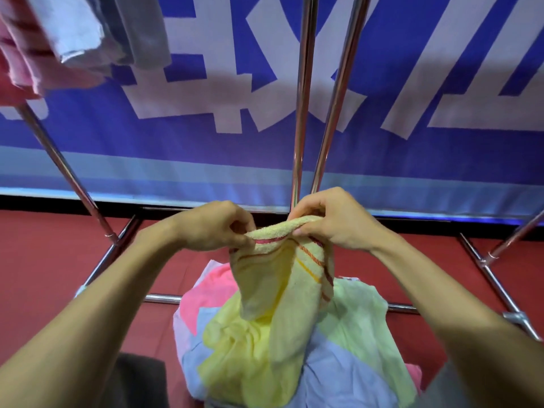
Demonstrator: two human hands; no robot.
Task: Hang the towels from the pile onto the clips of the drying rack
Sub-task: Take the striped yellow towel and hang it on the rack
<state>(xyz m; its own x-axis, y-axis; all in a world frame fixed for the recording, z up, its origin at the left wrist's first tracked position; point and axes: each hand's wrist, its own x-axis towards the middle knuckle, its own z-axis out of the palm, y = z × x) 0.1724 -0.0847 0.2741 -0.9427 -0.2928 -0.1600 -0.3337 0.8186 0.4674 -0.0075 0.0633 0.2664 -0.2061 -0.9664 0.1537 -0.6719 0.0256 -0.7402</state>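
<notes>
Hands first: both of yours are closed on one pale yellow towel (282, 272), held up in front of you above the pile. Your left hand (215, 225) pinches the towel's top edge between thumb and curled fingers, where a red stripe runs along the hem. Your right hand (332, 222) grips the same edge just beside it, fingers curled over the bunched terry, with a short span of hem between the two hands. The rest of the towel hangs from your grip in loose folds, with red and orange stripes showing on its right side. Its lower end runs down into the pile (347, 319), where it meets other yellow cloth, and you cannot tell where it ends.

The pile lies on the red floor (44, 260) directly below your hands: crumpled cloths in pink, yellow, light blue and pale green. The drying rack (303, 98) stands around it. Two shiny poles rise just behind your right hand, slanted poles stand far left and right, and low bars cross the floor behind the pile. At the upper left a pink towel (20, 63) and a grey-white towel (88, 30) hang, well apart from your hands. A blue banner (412, 148) with large white characters covers the wall behind.
</notes>
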